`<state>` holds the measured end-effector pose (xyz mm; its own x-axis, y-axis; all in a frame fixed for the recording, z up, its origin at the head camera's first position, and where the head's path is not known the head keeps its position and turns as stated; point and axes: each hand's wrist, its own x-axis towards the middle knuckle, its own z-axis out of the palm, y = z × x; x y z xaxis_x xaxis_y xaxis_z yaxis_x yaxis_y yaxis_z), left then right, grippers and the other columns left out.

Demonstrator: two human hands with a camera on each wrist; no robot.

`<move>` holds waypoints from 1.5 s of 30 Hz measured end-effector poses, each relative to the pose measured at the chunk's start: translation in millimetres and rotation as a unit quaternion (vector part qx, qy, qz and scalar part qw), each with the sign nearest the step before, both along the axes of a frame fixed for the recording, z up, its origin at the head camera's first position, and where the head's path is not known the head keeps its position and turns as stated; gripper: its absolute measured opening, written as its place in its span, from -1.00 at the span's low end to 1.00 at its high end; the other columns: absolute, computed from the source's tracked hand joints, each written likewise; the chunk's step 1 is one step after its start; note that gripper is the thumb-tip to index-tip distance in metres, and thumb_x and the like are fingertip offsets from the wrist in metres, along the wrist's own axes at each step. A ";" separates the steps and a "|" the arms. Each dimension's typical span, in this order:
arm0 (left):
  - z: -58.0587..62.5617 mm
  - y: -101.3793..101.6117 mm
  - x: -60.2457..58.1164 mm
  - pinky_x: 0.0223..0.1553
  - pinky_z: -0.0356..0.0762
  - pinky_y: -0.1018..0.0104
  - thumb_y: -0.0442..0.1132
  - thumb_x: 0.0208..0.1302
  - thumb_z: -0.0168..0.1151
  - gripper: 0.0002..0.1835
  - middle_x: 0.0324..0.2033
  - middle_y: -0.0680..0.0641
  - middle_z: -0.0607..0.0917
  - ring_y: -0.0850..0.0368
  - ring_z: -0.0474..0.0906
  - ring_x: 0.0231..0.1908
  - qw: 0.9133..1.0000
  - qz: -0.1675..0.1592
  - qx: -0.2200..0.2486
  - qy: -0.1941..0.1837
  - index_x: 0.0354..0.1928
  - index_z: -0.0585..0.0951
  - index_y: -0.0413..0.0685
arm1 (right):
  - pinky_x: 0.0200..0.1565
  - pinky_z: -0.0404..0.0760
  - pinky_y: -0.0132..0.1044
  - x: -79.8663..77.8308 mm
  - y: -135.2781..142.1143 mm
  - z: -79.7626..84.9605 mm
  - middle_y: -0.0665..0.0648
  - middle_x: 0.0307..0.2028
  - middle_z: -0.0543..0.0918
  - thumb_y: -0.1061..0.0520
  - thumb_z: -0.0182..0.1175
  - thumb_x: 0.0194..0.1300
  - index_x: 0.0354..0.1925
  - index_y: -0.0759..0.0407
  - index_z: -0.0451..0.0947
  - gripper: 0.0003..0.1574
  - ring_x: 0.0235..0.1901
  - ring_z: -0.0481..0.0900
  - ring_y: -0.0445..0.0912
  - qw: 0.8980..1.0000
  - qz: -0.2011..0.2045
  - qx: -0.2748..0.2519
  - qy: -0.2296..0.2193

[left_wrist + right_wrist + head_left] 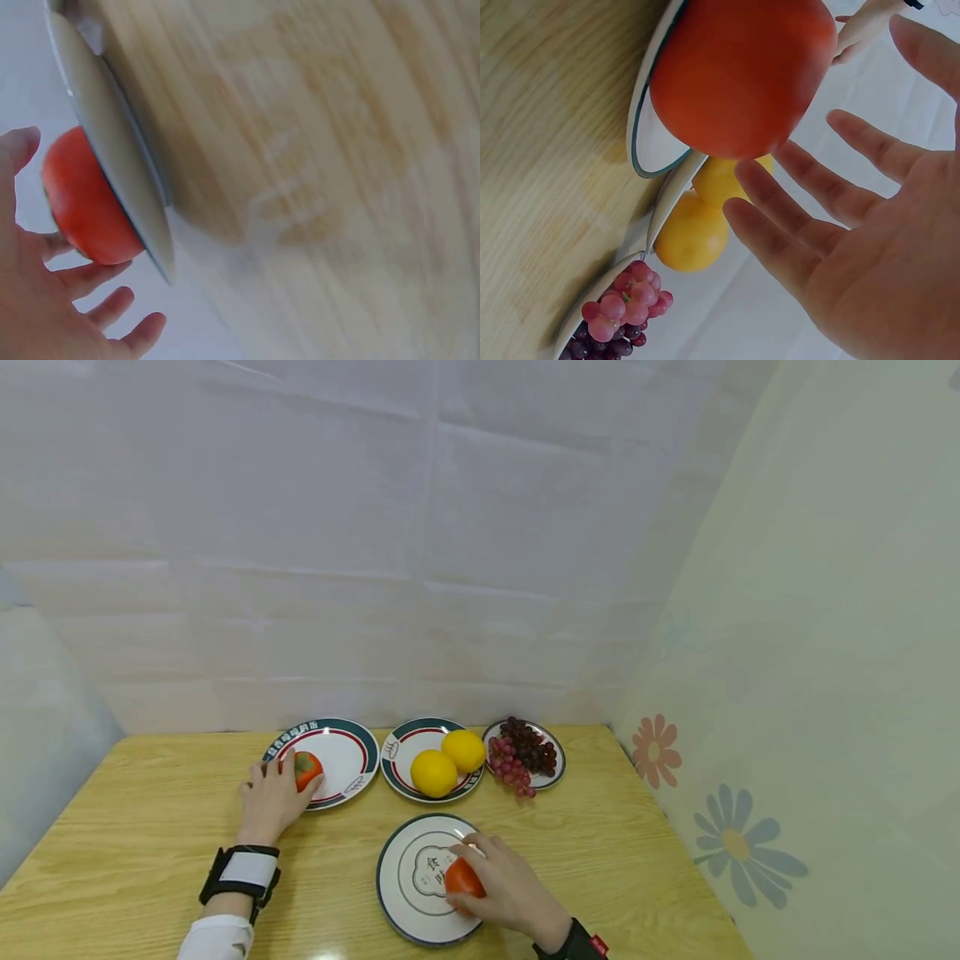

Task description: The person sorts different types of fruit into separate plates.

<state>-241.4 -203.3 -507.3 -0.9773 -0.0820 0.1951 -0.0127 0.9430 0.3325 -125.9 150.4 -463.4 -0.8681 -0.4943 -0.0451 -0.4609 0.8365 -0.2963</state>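
Note:
On the back left plate (341,756) lies an orange-red persimmon (307,770) with a green calyx. My left hand (268,800) reaches over it from the left, fingers spread round it; the left wrist view shows the thumb apart from the fruit and a finger close beneath it. A second persimmon (463,878) is at the right part of the near white plate (405,902). My right hand (513,883) is beside it, with fingers loosely extended and fingertips at the fruit in the right wrist view. Whether its thumb touches is unclear.
Two yellow lemon-like fruits (434,773) sit on the back middle plate (401,777). Red and dark grapes (512,767) lie on the small back right plate (551,779), some hanging over its rim. A white cloth backdrop (360,635) stands behind the wooden table (135,835).

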 end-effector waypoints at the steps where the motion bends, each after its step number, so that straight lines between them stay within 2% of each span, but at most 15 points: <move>1: 1.6 1.4 1.6 -0.11 0.24 -0.48 0.13 0.22 0.10 -0.22 0.07 -0.52 0.34 -0.48 0.09 0.09 1.000 -0.004 0.000 0.007 0.26 0.24 -0.36 | -0.12 0.62 -0.10 0.5 0.4 -0.5 0.05 0.13 0.45 -0.30 0.21 0.12 0.17 -0.12 0.41 -0.32 -0.02 0.43 -0.07 1.000 0.003 0.001 0.003; 6: 9.8 11.4 14.9 -0.09 0.28 -0.48 0.07 0.21 0.14 -0.34 0.06 -0.45 0.39 -0.44 0.13 0.13 0.998 -0.023 0.002 0.065 0.18 0.35 -0.30 | -0.16 0.63 -0.17 1.3 1.4 -2.7 0.04 0.08 0.46 -0.30 0.26 0.06 0.13 -0.12 0.44 -0.31 -0.08 0.43 -0.10 1.000 0.004 0.008 0.000; 9: 11.3 18.7 26.0 -0.01 0.29 -0.45 0.03 0.20 0.18 -0.36 0.07 -0.42 0.41 -0.44 0.16 0.14 0.996 -0.040 -0.009 0.085 0.16 0.38 -0.31 | -0.09 0.62 -0.07 0.5 0.7 -3.6 0.06 0.12 0.44 -0.30 0.30 0.02 0.13 -0.14 0.43 -0.28 -0.03 0.42 -0.05 1.000 -0.010 0.015 -0.023; 13: 10.7 30.8 44.1 0.13 0.22 -0.40 0.02 0.17 0.22 -0.33 0.12 -0.42 0.39 -0.46 0.13 0.18 0.995 -0.063 -0.023 0.074 0.19 0.37 -0.32 | -0.04 0.58 0.07 1.4 1.2 -5.3 0.09 0.15 0.41 -0.28 0.35 -0.03 0.16 -0.14 0.40 -0.21 0.03 0.43 0.05 0.999 -0.018 0.028 -0.031; 18: 10.1 46.3 67.0 0.19 0.17 -0.38 0.08 0.20 0.18 -0.30 0.18 -0.38 0.39 -0.41 0.10 0.24 0.996 -0.077 -0.027 0.047 0.25 0.34 -0.26 | -0.11 0.61 0.03 3.3 3.5 -7.7 0.07 0.15 0.40 -0.23 0.40 -0.06 0.16 -0.13 0.40 -0.20 -0.01 0.45 0.01 0.999 -0.014 0.031 -0.020; 23: 11.0 62.0 92.8 0.14 0.22 -0.39 0.07 0.18 0.19 -0.32 0.16 -0.34 0.43 -0.35 0.16 0.24 0.995 -0.078 -0.022 0.060 0.21 0.39 -0.27 | -0.19 0.62 -0.05 4.1 4.4 -10.2 0.07 0.15 0.40 -0.14 0.43 -0.06 0.15 -0.12 0.41 -0.22 -0.03 0.43 -0.03 1.000 -0.013 0.026 -0.008; 30: 9.2 83.2 125.1 0.13 0.24 -0.40 0.07 0.14 0.24 -0.34 0.14 -0.28 0.48 -0.31 0.18 0.25 0.994 -0.083 0.001 0.070 0.18 0.43 -0.23 | -0.16 0.63 -0.06 3.0 4.1 -13.1 0.09 0.13 0.42 -0.10 0.43 -0.06 0.13 -0.10 0.42 -0.24 -0.05 0.46 -0.02 1.000 -0.014 0.020 0.003; 34: 7.8 89.7 133.7 0.13 0.25 -0.38 0.07 0.12 0.26 -0.34 0.13 -0.26 0.50 -0.30 0.19 0.24 0.994 -0.083 0.004 0.069 0.17 0.43 -0.21 | -0.16 0.63 -0.10 1.6 3.8 -14.5 0.08 0.11 0.44 -0.11 0.44 -0.09 0.11 -0.11 0.44 -0.25 -0.09 0.47 -0.05 1.000 -0.019 0.015 0.002; 38: 6.8 91.9 137.1 0.14 0.28 -0.35 0.08 0.12 0.26 -0.33 0.12 -0.24 0.51 -0.28 0.21 0.24 0.994 -0.083 0.005 0.067 0.18 0.44 -0.20 | -0.19 0.63 -0.13 -1.5 1.7 -15.3 0.06 0.09 0.45 -0.09 0.46 -0.12 0.07 -0.12 0.47 -0.27 -0.10 0.47 -0.07 1.000 -0.016 0.004 0.014; 41: 9.6 93.2 138.3 0.17 0.27 -0.31 0.10 0.14 0.23 -0.33 0.12 -0.22 0.51 -0.24 0.21 0.25 0.995 -0.085 0.006 0.059 0.18 0.43 -0.18 | -0.17 0.64 -0.14 -2.6 -2.8 -12.4 0.07 0.09 0.46 -0.09 0.47 -0.13 0.06 -0.13 0.47 -0.28 -0.07 0.47 -0.07 0.999 -0.005 -0.010 0.046; 45: 16.5 98.3 139.6 0.18 0.31 -0.23 0.12 0.14 0.23 -0.34 0.09 -0.18 0.54 -0.19 0.27 0.23 0.993 -0.098 0.003 0.067 0.17 0.45 -0.17 | -0.17 0.66 -0.18 -1.5 -15.1 -1.4 0.07 0.09 0.46 -0.12 0.46 -0.12 0.06 -0.13 0.47 -0.28 -0.05 0.48 -0.05 0.994 0.019 -0.030 0.104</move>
